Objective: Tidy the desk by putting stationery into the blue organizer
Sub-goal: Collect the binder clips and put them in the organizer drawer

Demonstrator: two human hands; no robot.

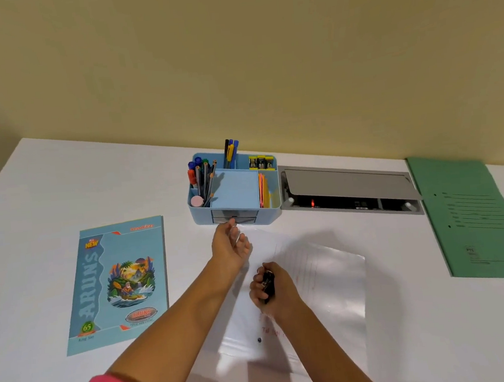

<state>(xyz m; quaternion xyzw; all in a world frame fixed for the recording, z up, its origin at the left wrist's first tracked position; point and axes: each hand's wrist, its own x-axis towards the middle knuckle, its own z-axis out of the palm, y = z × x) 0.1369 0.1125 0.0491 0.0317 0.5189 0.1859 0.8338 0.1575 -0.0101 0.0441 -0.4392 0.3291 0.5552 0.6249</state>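
The blue organizer (272,216) stands at the back of the white desk and holds pens and pencils (202,176), a pink eraser (197,201), sticky notes and yellow clips. My left hand (230,242) reaches toward its small front drawer (234,217), fingers apart, fingertips at the drawer face. My right hand (271,285) hovers over a clear plastic sleeve with paper (327,278) and is closed around a small black object (267,283), possibly a binder clip or stapler.
A blue notebook (116,283) lies at the left. A green file folder (476,218) lies at the right edge. A grey cable hatch (350,190) with its lid raised sits in the desk just right of the organizer. The yellow wall is behind.
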